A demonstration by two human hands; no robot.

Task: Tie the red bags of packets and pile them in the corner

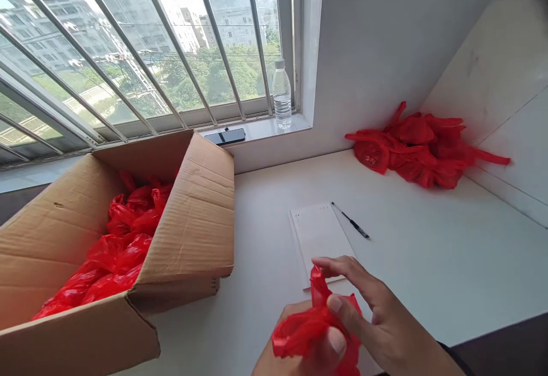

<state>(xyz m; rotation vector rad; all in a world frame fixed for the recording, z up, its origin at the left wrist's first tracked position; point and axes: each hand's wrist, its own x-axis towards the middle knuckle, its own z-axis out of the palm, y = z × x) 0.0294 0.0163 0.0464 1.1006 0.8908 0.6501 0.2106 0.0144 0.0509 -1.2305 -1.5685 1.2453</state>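
A red plastic bag point(314, 322) is bunched up in both hands at the lower middle, above the table's front part. My left hand point(322, 358) is closed around it from below, thumb pressed over the gathered plastic; its other fingers are mostly hidden behind the bag. From the right, my right hand point(372, 302) has its thumb against the bag and its index finger by a raised, twisted end of the plastic. What the bag contains, if anything, cannot be made out. Just beyond the hands lie a white notepad point(321, 230) and a black pen point(351, 221).
At left stands an open cardboard box point(192, 210) holding several filled red bags point(115, 256). A heap of red bags point(415, 148) lies in the back right corner of the white table point(261, 222). On the sill are a water bottle point(282, 96) and a phone point(225, 136), beside a barred window.
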